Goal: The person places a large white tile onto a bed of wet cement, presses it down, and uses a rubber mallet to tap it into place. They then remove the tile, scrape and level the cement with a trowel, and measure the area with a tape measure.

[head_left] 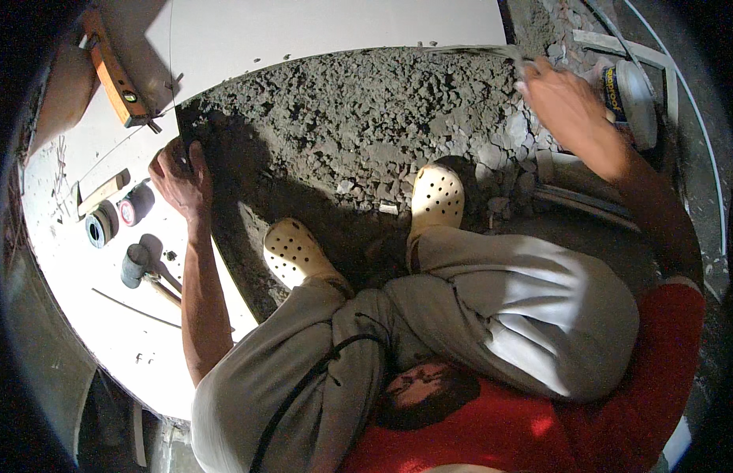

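Note:
My left hand (183,181) rests on the edge of a white tile (165,347), fingers bent on its surface and thumb apart, over the edge. My right hand (562,102), smeared a little by motion, is at the far right beside the corner of another white tile (335,22). Its fingers are closed at the end of a thin pale strip (477,50) along that tile's near edge; I cannot make out what it is. Between my hands spreads a bed of crumbly grey mortar (343,102). A thin string (172,59) runs down past the left hand.
On the left tiles lie an orange spirit level (112,75), a rubber mallet (135,266), two small rolls, one being a roll of tape (127,210), and a wooden-handled tool (100,195). A white bucket (636,104) stands by my right forearm. My cream clogs (439,195) stand at the mortar's near edge.

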`<action>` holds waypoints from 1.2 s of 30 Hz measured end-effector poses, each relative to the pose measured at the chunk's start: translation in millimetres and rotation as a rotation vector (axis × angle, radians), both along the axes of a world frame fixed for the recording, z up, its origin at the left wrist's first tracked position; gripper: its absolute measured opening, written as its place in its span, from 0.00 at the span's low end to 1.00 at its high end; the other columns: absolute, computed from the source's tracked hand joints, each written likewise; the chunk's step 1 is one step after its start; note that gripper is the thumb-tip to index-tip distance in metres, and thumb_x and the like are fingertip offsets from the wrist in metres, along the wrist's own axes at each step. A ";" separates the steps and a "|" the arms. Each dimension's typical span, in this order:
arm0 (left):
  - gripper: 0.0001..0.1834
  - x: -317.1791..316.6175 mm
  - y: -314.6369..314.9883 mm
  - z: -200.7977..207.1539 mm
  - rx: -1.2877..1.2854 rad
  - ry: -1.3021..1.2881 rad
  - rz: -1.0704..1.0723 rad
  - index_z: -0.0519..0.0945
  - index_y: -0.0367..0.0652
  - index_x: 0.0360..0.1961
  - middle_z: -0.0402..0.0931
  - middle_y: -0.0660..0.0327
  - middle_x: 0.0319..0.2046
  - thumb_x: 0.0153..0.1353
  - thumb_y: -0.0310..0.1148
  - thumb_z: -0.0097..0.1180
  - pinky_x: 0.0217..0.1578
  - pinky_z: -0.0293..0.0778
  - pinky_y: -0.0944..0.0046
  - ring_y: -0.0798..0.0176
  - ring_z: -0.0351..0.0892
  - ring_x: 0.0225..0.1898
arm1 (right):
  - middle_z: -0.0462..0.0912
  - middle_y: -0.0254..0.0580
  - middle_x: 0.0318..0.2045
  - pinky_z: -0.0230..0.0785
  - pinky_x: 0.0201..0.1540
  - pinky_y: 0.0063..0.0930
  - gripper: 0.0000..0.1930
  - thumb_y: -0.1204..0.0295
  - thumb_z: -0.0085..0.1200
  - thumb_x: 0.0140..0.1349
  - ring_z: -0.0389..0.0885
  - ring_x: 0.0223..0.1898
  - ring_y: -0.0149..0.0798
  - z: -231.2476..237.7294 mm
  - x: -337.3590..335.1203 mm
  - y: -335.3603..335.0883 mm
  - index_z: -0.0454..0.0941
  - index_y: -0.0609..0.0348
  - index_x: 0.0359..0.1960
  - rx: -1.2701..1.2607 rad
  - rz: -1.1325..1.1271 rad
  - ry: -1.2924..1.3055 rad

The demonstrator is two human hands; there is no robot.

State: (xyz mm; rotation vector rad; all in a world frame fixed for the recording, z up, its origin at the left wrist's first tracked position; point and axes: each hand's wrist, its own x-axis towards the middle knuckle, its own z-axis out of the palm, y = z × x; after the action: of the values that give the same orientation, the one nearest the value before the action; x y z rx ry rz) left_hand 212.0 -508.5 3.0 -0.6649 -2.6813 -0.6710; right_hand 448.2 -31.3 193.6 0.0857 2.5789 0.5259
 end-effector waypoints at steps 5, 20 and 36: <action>0.21 2.9 0.9 2.6 0.030 -0.045 0.029 0.81 0.43 0.50 0.78 0.51 0.46 0.67 0.48 0.63 0.58 0.67 0.45 0.45 0.72 0.55 | 0.82 0.58 0.42 0.80 0.43 0.50 0.12 0.71 0.53 0.68 0.86 0.40 0.58 25.0 43.8 74.2 0.79 0.68 0.47 0.000 -0.106 -0.115; 0.19 1.1 0.2 1.7 0.009 -0.083 0.028 0.80 0.43 0.50 0.79 0.51 0.46 0.67 0.44 0.64 0.57 0.67 0.46 0.44 0.72 0.53 | 0.82 0.67 0.48 0.71 0.59 0.49 0.18 0.65 0.53 0.72 0.80 0.52 0.66 -29.3 64.2 95.0 0.82 0.73 0.47 -0.211 -0.208 0.114; 0.38 -48.0 69.6 -1.1 -0.309 0.077 -0.265 0.54 0.38 0.78 0.52 0.45 0.78 0.75 0.48 0.46 0.78 0.40 0.42 0.44 0.45 0.80 | 0.82 0.34 0.30 0.66 0.22 0.21 0.20 0.54 0.53 0.74 0.73 0.22 0.23 -82.3 -13.2 -20.8 0.82 0.58 0.51 -1.267 -0.838 0.354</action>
State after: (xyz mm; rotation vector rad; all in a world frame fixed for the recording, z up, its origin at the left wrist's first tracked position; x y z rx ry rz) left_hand 164.0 -438.9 1.9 -1.1158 -2.6734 -0.2817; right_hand 435.0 -52.1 111.3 0.7834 2.3768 -1.4740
